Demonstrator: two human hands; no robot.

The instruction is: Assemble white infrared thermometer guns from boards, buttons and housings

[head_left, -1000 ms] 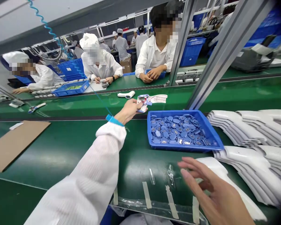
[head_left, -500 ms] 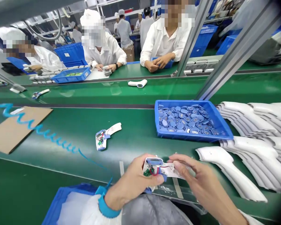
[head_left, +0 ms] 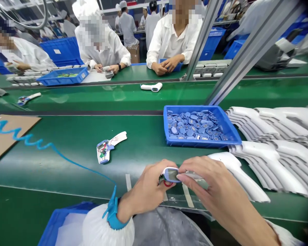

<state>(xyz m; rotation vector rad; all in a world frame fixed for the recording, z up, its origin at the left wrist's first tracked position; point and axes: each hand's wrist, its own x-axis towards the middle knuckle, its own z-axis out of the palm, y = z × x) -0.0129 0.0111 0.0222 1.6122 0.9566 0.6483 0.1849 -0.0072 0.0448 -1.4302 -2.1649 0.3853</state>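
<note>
A half-built infrared thermometer [head_left: 172, 174] is turned so that its grey display, framed in blue, faces up; a red wire loops out below. My left hand [head_left: 150, 186] is closed around its left side. The thumb and fingers of my right hand [head_left: 213, 181] pinch the right end of the display part. Most of the thermometer's body is hidden by my hands. Further forward on the bench lies another open thermometer half [head_left: 103, 151], with wires and a green part showing. To the right of my right hand rests a loose white housing shell [head_left: 242, 174].
A blue bin [head_left: 202, 141] of small blue covers stands ahead, beside stacks of white shells [head_left: 279, 160]. A blue coiled cord [head_left: 74, 164] runs from my left wristband. On the far belt lies a white thermometer [head_left: 151, 87]. Co-workers sit opposite; a metal post [head_left: 243, 58] slants upward.
The thermometer has been tilted, so its display now faces up and its inner parts are mostly hidden. My right hand has moved from the handle to the display end. The view has shifted slightly.
</note>
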